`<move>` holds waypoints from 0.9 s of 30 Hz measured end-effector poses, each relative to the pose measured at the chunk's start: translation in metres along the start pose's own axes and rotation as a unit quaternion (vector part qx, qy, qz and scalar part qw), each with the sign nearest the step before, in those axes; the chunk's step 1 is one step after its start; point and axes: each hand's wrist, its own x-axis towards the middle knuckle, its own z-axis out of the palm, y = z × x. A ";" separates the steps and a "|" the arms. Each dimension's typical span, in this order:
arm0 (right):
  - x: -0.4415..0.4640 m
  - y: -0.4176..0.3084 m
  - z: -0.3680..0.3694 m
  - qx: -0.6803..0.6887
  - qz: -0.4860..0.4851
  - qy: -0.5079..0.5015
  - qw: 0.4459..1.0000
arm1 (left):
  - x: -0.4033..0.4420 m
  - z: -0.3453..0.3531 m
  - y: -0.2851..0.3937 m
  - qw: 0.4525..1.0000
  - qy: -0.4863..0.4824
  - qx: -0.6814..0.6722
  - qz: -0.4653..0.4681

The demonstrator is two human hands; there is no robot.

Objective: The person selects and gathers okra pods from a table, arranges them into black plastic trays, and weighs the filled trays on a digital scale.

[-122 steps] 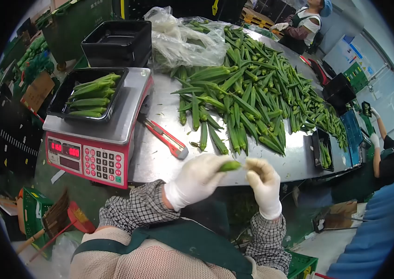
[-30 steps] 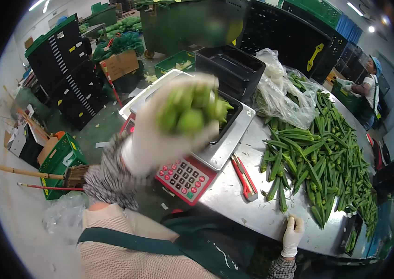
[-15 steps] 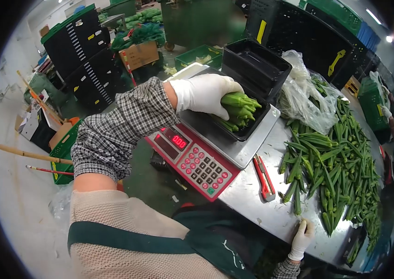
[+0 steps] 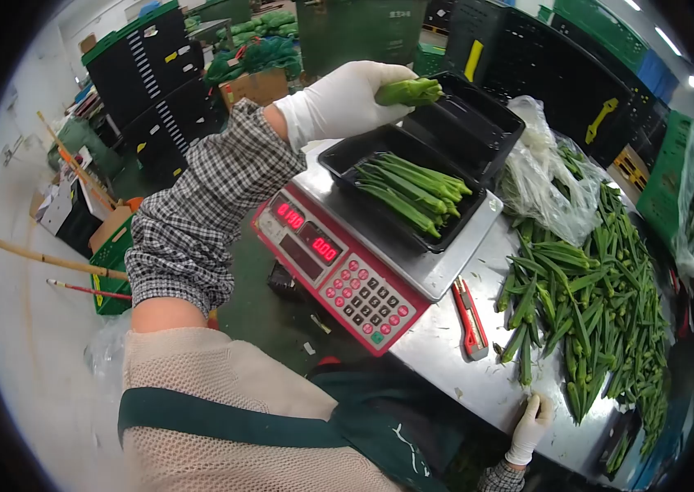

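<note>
At the upper centre of the frame I view the left hand [image 4: 348, 100], in a white glove, closed around a small bunch of slender green okra pods [image 4: 414, 92], their stem ends pointing right. A black-and-white checked cloth sleeve [image 4: 207, 193] covers the forearm behind it. Just below the held bunch, a shallow black rectangular plastic tray [image 4: 342, 157] contains a row of loose green okra pods [image 4: 412, 193]. This tray rests on the silver metal plate of a red electronic scale [image 4: 406, 321] with lit red digits and a keypad. Beyond it stands a glossy black plastic container [image 4: 478, 115]. At the lower right, the right hand [image 4: 530, 428], also gloved in white, lies near the edge of the shiny metal surface [image 4: 437, 373] with its fingers curled; I cannot tell whether they grip anything. To the right of the scale lies a red-and-grey utility knife [image 4: 470, 320]. A large heap of green okra pods [image 4: 584, 316] fills the right of the frame, below a crumpled clear plastic bag [image 4: 545, 184].
</note>
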 end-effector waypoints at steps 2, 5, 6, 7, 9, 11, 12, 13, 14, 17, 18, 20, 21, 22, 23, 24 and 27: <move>-0.001 -0.001 0.000 -0.002 -0.016 -0.003 1.000 | -0.008 -0.004 0.005 1.000 -0.001 -0.006 -0.011; 0.002 0.001 0.000 0.026 0.024 -0.001 0.999 | -0.016 -0.007 0.004 1.000 0.009 -0.003 -0.024; 0.007 -0.004 0.000 0.034 0.027 -0.002 0.999 | -0.018 -0.010 0.005 1.000 0.003 0.004 -0.031; 0.011 -0.009 0.000 0.043 0.031 -0.003 0.999 | -0.021 -0.012 0.005 0.999 -0.005 0.011 -0.038; 0.017 -0.036 -0.002 0.057 0.025 -0.028 0.998 | -0.026 -0.016 0.008 0.998 -0.015 0.012 -0.055; 0.033 -0.094 0.001 0.069 0.002 -0.068 0.995 | -0.029 -0.019 0.013 0.998 -0.017 -0.001 -0.068; 0.041 -0.109 0.008 0.096 -0.015 -0.097 0.991 | -0.031 -0.018 0.011 0.997 -0.009 -0.012 -0.078; 0.049 -0.122 0.015 0.122 -0.034 -0.123 0.984 | -0.033 -0.018 0.015 0.997 -0.013 -0.013 -0.079; 0.054 -0.141 0.023 0.133 -0.063 -0.139 0.979 | -0.035 -0.019 0.016 0.996 -0.016 -0.005 -0.082; 0.071 -0.188 0.047 0.128 -0.145 -0.172 0.966 | -0.039 -0.025 0.021 0.995 -0.031 -0.012 -0.095; 0.076 -0.201 0.054 0.121 -0.171 -0.182 0.961 | -0.041 -0.027 0.020 0.995 -0.022 -0.023 -0.096; 0.085 -0.224 0.069 0.101 -0.193 -0.208 0.954 | -0.045 -0.028 0.019 0.993 -0.009 -0.050 -0.106; 0.089 -0.234 0.077 0.113 -0.199 -0.221 0.948 | -0.047 -0.029 0.018 0.991 -0.003 -0.065 -0.113; 0.094 -0.238 0.089 0.092 -0.227 -0.212 0.946 | -0.049 -0.032 0.020 0.989 0.002 -0.081 -0.120; 0.099 -0.241 0.101 0.070 -0.254 -0.202 0.943 | -0.051 -0.034 0.023 0.991 0.005 -0.072 -0.113; 0.104 -0.249 0.109 0.040 -0.217 -0.214 0.952 | -0.052 -0.035 0.028 0.992 0.008 -0.065 -0.104; 0.120 -0.257 0.138 0.113 -0.077 -0.279 0.951 | -0.057 -0.030 0.035 0.994 0.034 -0.053 -0.090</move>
